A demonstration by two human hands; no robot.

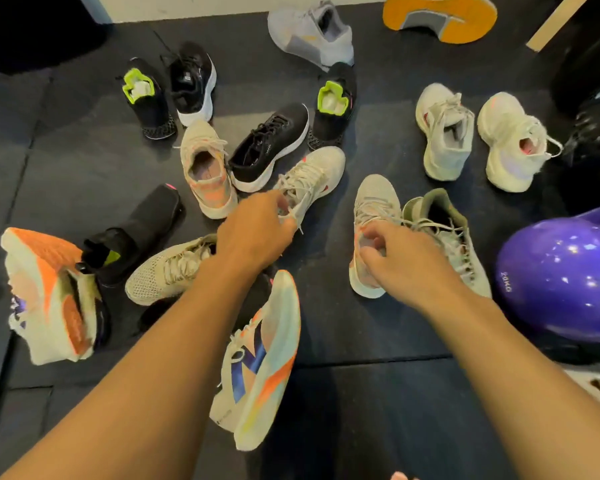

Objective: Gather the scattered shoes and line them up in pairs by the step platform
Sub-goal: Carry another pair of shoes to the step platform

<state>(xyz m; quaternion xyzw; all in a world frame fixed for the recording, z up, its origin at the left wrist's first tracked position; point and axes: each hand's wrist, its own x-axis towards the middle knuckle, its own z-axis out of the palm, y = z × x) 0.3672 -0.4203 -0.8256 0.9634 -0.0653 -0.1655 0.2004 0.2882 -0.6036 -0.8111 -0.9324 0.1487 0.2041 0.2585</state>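
— What carries the shoes?
— A dark rubber floor mat (378, 334). They lie scattered over most of it, in no row. A glossy purple ball (568, 271) sits at the mat's right edge.

— Biggest shoes first?
— Toward the near edge a pastel racing shoe (264, 368) lies on its side. It is mint and cream with orange and a blue N-like mark. At the left edge an orange-and-cream shoe (49, 296) in similar colours is tipped over. At the far edge stands a grey trainer (312, 32), and an orange sole (440, 17) lies beside it.

— The pale ones?
— Two white trainers (444, 133) stand side by side near the right edge. In the middle are beige knit shoes with small red-orange marks.

— And the hands?
— Apart, each on its own shoe. The left hand (257, 230) pinches the laces of one beige knit shoe (319, 168). The right hand (406, 258) grips the heel opening of a second beige shoe (374, 202), which touches an olive-collared trainer (444, 230). A third beige shoe (163, 271) lies under the left forearm.

— The dark ones?
— Toward the far-left corner are black white-soled trainers (194, 84) and black shoes with neon-green lining (144, 98).

— Any writing?
— White characters on the ball read roughly "20KG". The shoe logos are too blurred to read.
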